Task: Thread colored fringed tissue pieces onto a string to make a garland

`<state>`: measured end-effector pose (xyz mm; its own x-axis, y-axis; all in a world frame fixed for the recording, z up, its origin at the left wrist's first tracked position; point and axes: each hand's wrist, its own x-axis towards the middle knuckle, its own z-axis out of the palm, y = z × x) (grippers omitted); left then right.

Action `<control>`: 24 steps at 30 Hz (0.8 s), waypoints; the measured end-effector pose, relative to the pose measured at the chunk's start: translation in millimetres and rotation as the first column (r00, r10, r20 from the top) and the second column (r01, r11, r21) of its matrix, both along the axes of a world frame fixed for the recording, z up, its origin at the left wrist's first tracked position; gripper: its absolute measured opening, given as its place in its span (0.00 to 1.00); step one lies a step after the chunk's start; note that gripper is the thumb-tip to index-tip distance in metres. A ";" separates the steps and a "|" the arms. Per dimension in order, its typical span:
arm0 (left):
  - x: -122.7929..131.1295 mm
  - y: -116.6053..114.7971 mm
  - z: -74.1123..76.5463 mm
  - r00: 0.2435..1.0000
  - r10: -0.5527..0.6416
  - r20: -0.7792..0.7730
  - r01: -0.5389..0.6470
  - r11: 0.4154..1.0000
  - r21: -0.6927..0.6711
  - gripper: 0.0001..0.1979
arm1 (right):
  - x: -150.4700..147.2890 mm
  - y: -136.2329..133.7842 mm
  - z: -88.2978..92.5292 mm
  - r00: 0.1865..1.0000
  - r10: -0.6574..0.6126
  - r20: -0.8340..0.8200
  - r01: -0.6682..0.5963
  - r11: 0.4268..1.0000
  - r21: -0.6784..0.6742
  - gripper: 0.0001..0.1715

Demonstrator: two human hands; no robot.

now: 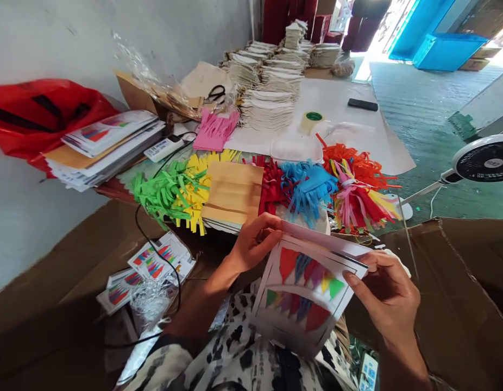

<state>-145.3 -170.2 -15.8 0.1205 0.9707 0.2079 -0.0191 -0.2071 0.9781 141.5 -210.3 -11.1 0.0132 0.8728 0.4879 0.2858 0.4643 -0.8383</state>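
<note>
Near the middle of the scene, just above the person's lap, a printed card (300, 298) showing two rows of coloured pennant shapes is held tilted between both hands. The left hand (257, 241) pinches its far left corner between thumb and fingers; the right hand (392, 293) grips its far right corner, thumb on the printed face and fingers behind. A white strip shows along the card's far edge. Just beyond the left hand, a brown paper piece (233, 190) lies on the table among heaps of cut paper fringe: green fringe (165, 193) and yellow fringe (194, 203) to the left, red fringe (270, 184), blue fringe (308, 187) and orange fringe (357, 165) to the right, with a mixed-colour bundle (359, 203) at the right end. Farther back are pink paper (214, 130), scissors (216, 93), a tape roll (310, 122) and tall pale stacks (270, 111). A red bag (51, 117) and a paper pile (108, 144) are at left; a fan (490, 162) stands at right. More printed sheets (164, 255) lie low on the near left.
</note>
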 end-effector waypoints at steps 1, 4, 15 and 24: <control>-0.2 1.9 -0.2 1.000 0.001 -0.005 -0.001 1.000 -0.002 0.17 | -1.1 -0.1 1.0 1.000 0.006 0.010 -0.006 1.000 0.000 0.16; 2.1 9.9 1.0 0.999 0.041 0.018 -0.042 0.998 0.046 0.17 | -7.1 1.5 2.6 0.999 -0.031 0.038 0.029 0.999 0.035 0.14; 36.9 -22.4 18.4 0.549 0.387 -0.741 -0.133 0.916 0.379 0.81 | -37.4 -2.6 10.2 0.914 -0.402 -0.056 0.398 0.915 -0.059 0.20; 47.4 19.7 74.0 0.480 0.441 -0.758 0.065 0.844 0.532 0.72 | -52.3 20.7 32.2 0.901 -0.250 -0.355 0.284 0.958 0.046 0.28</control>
<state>-98.0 -150.5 58.2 0.3025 0.8091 0.5038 0.8330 -0.4813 0.2728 89.2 -189.6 21.1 0.4198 0.7634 0.4909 0.1138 0.4923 -0.8629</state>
